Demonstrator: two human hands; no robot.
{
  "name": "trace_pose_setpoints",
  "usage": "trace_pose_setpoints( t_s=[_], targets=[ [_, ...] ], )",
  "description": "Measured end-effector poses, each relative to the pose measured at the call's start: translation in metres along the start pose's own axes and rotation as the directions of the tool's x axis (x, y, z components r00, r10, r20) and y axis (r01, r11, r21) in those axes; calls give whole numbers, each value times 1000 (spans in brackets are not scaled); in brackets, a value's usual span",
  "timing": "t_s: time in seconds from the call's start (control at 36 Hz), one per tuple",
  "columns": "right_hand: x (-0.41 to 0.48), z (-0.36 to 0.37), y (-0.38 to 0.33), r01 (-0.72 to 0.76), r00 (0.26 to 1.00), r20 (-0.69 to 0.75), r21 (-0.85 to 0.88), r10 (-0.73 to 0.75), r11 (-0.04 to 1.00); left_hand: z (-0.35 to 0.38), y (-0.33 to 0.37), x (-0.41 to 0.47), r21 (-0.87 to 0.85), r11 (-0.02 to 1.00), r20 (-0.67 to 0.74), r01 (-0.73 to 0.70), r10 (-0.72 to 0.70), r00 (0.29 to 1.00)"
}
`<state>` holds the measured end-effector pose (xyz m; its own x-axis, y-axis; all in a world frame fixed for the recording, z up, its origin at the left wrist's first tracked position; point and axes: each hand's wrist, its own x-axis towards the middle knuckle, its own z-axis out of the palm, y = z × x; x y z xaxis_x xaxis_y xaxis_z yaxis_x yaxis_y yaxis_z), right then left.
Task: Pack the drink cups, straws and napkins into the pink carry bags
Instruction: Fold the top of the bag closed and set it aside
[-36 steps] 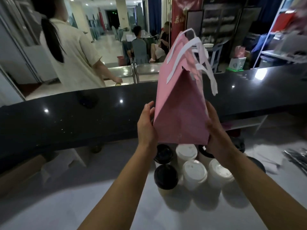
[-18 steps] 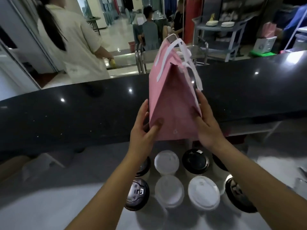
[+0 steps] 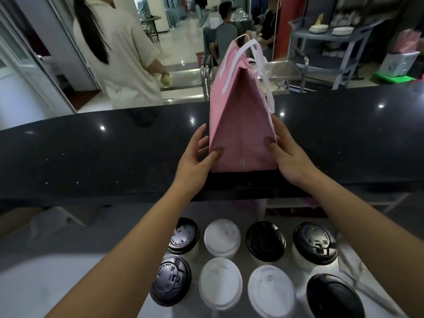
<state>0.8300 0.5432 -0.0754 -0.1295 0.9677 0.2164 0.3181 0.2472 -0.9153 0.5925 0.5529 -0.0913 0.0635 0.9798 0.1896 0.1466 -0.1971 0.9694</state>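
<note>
A pink carry bag (image 3: pixel 241 115) with white ribbon handles stands upright on the black countertop (image 3: pixel 91 157), its top pinched closed. My left hand (image 3: pixel 195 161) holds its lower left edge, thumb on the front face. My right hand (image 3: pixel 289 159) holds the lower right edge the same way. Several lidded drink cups stand in two rows on the lower grey worktop (image 3: pixel 68 271) beneath my forearms, some with white lids (image 3: pixel 222 241), some with black lids (image 3: pixel 265 241). I see no straws or napkins clearly.
A person in a white top (image 3: pixel 121 53) stands beyond the counter at the left, by a metal trolley (image 3: pixel 282 72). Seated people and a shelf cart with dishes (image 3: pixel 330 35) are farther back. Crumpled clear wrap (image 3: pixel 351 274) lies by the right cups.
The bag has come down from mid-air and now stands on the black countertop. Both thumbs have moved onto its front face. The view has tilted down, showing more cups.
</note>
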Motion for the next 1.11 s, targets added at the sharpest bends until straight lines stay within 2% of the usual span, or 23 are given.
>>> trace_pose_setpoints(
  t_s=[0.11,0.25,0.36,0.47,0.56,0.67,0.81,0.89,1.03,1.11],
  targets=[
    [-15,-4,-6,-43,998,-52,-88,38,995,-2,6,-13,53,998,-3,40,-40,999],
    [-49,-5,-15,-111,994,-48,-209,103,972,-17,23,-43,273,961,28,37,-46,999],
    [-80,7,-39,-95,995,-52,-314,82,945,-45,39,-82,468,884,92,21,-73,993],
    [-117,41,-76,-16,1000,-26,-455,4,891,-85,61,-141,633,773,58,39,-98,993],
    [-149,88,-116,102,995,48,-398,-90,912,-126,75,-202,690,715,-19,113,-137,990],
    [-192,169,-167,187,962,240,-224,-132,956,-188,90,-303,664,683,-229,305,-203,952],
    [-236,287,-213,290,815,544,-83,-200,953,-259,93,-433,502,691,-536,521,-225,814],
    [-268,352,-247,347,673,706,-41,-219,937,-287,95,-509,388,695,-676,605,-231,699],
    [-333,444,-292,435,444,838,107,-317,894,-318,109,-628,240,652,-826,720,-252,504],
    [-371,490,-317,461,342,868,178,-360,869,-334,125,-688,193,615,-896,765,-208,393]
  ],
)
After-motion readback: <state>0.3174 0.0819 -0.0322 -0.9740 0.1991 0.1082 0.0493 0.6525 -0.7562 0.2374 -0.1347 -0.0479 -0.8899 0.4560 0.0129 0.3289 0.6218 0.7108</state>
